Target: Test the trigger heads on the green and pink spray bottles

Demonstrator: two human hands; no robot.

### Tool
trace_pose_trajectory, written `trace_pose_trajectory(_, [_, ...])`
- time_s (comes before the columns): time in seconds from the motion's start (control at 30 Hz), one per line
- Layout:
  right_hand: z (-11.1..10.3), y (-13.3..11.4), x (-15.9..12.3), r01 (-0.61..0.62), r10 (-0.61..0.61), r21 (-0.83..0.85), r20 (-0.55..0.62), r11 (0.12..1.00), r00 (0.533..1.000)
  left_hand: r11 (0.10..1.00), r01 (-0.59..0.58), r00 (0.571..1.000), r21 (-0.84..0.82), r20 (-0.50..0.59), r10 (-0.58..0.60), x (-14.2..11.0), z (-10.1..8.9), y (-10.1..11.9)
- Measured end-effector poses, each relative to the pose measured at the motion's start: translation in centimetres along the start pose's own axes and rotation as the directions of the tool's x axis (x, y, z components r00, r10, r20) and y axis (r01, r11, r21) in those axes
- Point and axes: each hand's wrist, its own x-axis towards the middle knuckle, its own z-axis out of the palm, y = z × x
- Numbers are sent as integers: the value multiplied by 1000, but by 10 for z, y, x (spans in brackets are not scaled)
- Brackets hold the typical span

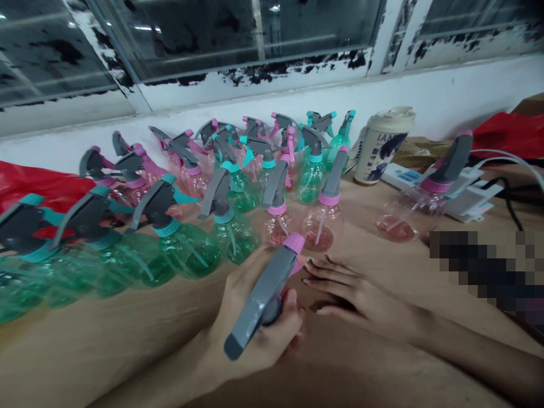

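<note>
Gripped in the left hand (pixel 274 340), a grey spray top (pixel 263 303) with a pink nozzle (pixel 294 242) slants from near left to far right, over the near middle of the wooden table (pixel 165 328). Fingers and thumb curl closed around it below the head; whatever is beneath the fist is hidden. Just right of it, the right hand (pixel 357 290) is open, palm down, holding nothing visible, its loosely spread fingertips near the nozzle; whether they touch the nozzle or the table I cannot tell. Green spray bottles (pixel 191 249) line the left side, more green and pink ones crowding behind, and a pink bottle (pixel 323 226) stands beyond the hands. Farther right are another pink-collared bottle (pixel 410 212), a paper cup (pixel 380 150) and white boxes (pixel 470 198). Red bags (pixel 46 184) lie at far left and far right, below the window (pixel 238 37).
</note>
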Motion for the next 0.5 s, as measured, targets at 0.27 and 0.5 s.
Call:
trace_pose_trajectory(0.27, [3, 2, -1, 7, -6, -23, 16, 1000, 1000, 999, 20, 1000, -41, 16, -19, 2, -6, 5])
trace_pose_trajectory(0.5, [4, 4, -1, 13, -12, -24, 22, 1000, 1000, 996, 45, 999, -76, 28, -43, 4, -4, 6])
